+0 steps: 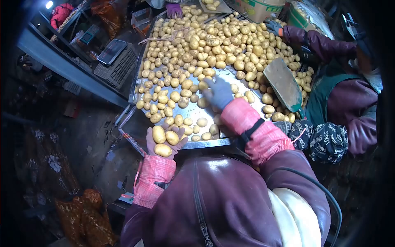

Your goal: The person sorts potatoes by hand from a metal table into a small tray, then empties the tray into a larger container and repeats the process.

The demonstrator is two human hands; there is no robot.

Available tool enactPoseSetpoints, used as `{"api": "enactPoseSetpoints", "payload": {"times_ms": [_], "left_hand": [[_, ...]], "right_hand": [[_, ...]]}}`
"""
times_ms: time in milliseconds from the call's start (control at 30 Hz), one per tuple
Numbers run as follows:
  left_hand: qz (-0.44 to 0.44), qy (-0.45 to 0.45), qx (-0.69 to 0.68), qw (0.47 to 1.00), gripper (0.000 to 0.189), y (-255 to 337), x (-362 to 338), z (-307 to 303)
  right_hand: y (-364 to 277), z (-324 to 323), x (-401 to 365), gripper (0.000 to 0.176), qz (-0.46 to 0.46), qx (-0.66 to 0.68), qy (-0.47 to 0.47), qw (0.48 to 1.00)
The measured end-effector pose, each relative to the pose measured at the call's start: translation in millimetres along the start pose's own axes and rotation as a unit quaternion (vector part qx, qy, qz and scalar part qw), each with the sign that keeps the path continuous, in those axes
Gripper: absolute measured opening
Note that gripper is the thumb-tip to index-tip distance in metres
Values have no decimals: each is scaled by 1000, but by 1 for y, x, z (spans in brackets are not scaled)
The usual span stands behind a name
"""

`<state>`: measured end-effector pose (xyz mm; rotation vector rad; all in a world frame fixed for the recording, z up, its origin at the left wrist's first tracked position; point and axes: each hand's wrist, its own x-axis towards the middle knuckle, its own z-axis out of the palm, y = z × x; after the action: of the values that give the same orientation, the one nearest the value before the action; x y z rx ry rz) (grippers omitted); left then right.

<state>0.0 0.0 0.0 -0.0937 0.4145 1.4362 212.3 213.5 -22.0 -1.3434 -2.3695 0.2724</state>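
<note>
Potatoes of mixed sizes lie spread over a metal table, thickest toward its far side. My left hand, in a mauve glove, is palm up at the table's near left edge and cradles three potatoes. In a grey-blue glove, my right hand reaches over the middle of the table. Its fingertips touch or nearly touch a potato, and whether they grip it cannot be made out. Pink cuffs cover both my wrists.
A scoop lies on the potatoes at right. Co-workers' gloved hands are at the far edge and far right. A co-worker's patterned sleeve is close to my right arm. Cardboard box behind; crate and scale at left.
</note>
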Motion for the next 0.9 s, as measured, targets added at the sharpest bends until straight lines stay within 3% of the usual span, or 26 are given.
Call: {"api": "enactPoseSetpoints", "payload": {"times_ms": [33,133,200,267,300,333,367,433,500,600,633,667,700,767,800,833,900], "left_hand": [[-8,9,7,1000,69,-2,1,-3],[-21,82,37,996,62,-4,-2,7],[-13,169,78,982,60,-2,8,29],[-37,151,105,982,59,-3,19,30],[-51,142,128,980,59,-2,24,31],[15,146,230,962,60,-12,23,46],[14,186,177,966,60,-19,19,68],[-28,47,140,989,60,-16,24,60],[-31,102,152,983,60,-18,24,48],[-51,127,153,979,59,-18,24,49],[-110,62,126,984,57,-9,27,33],[-169,-3,105,980,54,-1,31,18],[-139,28,114,983,54,-3,29,20],[-85,75,131,985,55,-9,30,27],[-62,95,140,984,56,-11,32,29],[-49,106,147,982,58,-13,34,27],[-47,116,139,982,61,-18,35,24]], "right_hand": [[15,-4,1,46,26,-59,39,997],[39,8,2,38,68,0,-63,996],[31,11,5,37,45,27,-4,999],[4,-10,-6,38,33,100,51,993],[-12,-10,-11,36,-31,194,73,978],[-31,-3,-21,37,-61,237,106,964],[-51,-5,-31,43,-86,264,72,958],[-81,-38,-54,44,-195,320,-11,927],[-63,-52,-63,50,-170,270,21,947],[18,-65,-71,40,46,105,25,993],[37,-83,-75,37,124,17,14,992],[65,-86,-83,35,127,4,24,992],[86,-77,-89,34,130,-8,34,991],[94,-46,-81,40,181,-7,-30,983],[90,-37,-77,44,210,-7,-62,976],[74,-29,-75,43,188,-3,-23,982],[45,-40,-68,44,199,73,-107,971]]}}
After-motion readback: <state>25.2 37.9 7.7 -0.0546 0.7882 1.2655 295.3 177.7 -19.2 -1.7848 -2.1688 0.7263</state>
